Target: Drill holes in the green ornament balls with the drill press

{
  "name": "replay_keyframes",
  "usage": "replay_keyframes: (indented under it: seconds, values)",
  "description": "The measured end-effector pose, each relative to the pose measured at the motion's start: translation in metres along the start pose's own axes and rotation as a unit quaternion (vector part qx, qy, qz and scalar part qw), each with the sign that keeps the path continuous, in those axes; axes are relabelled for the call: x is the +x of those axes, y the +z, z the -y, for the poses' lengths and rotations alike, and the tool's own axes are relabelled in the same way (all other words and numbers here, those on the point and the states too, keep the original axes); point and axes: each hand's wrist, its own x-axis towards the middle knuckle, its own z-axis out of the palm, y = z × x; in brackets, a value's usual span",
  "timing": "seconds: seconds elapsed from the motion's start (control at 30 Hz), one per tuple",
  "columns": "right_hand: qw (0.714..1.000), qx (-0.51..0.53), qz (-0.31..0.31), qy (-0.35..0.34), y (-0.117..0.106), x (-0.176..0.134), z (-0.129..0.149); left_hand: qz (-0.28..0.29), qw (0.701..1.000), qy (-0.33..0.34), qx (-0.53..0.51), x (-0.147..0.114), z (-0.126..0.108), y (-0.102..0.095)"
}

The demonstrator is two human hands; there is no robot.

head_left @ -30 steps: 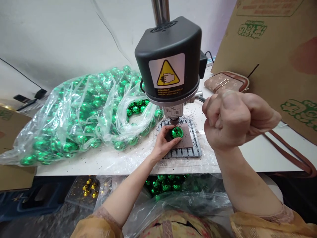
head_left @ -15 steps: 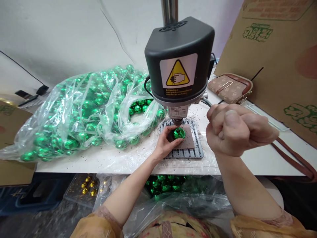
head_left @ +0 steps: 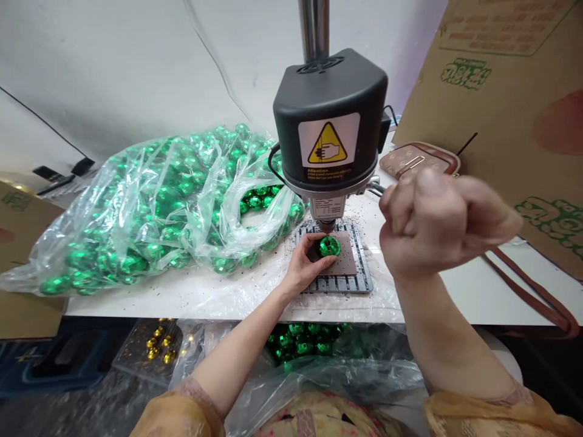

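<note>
Green balls fill a clear bag; left fingers clamp another ball, right fingers a lever.

Right: large cardboard carton, green and red print, standing beside a patterned beige purse with brown trim; brown strap loops over the tabletop. Far left: second carton. Below tabletop level, left: gold faceted balls in a clear container, blue crate alongside. Behind: pale wall, thin dark cord at left.
</note>
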Motion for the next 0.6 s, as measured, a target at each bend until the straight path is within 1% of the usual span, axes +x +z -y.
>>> replay_keyframes:
  seconds: [0.03, 0.1, 0.17, 0.27, 0.33, 0.4, 0.5, 0.6]
  values:
    - [0.999, -0.013, -0.005, 0.038, 0.007, 0.008, 0.005, -0.005, 1.000, -0.001, 0.004, -0.001, -0.001, 0.001]
    - [0.996, -0.027, 0.005, 0.082, 0.017, 0.023, 0.011, -0.022, 1.000, 0.003, 0.022, -0.002, -0.003, 0.002]
    - [0.993, -0.027, 0.027, 0.112, 0.022, 0.034, 0.014, -0.052, 0.997, 0.016, 0.047, -0.004, -0.003, 0.003]
    - [0.989, -0.023, 0.052, 0.133, 0.022, 0.040, 0.013, -0.103, 0.990, 0.039, 0.090, -0.012, -0.001, 0.002]
    - [0.989, -0.021, 0.055, 0.132, 0.021, 0.039, 0.013, -0.118, 0.984, 0.062, 0.120, -0.021, -0.002, -0.002]
    - [0.990, -0.017, 0.053, 0.127, 0.020, 0.037, 0.012, -0.115, 0.975, 0.100, 0.162, -0.034, -0.005, -0.008]
    - [0.992, -0.012, 0.052, 0.118, 0.020, 0.036, 0.011, -0.089, 0.956, 0.156, 0.232, -0.062, -0.015, -0.018]
    - [0.993, -0.018, 0.056, 0.101, 0.020, 0.037, 0.009, -0.046, 0.944, 0.176, 0.275, -0.093, -0.025, -0.028]
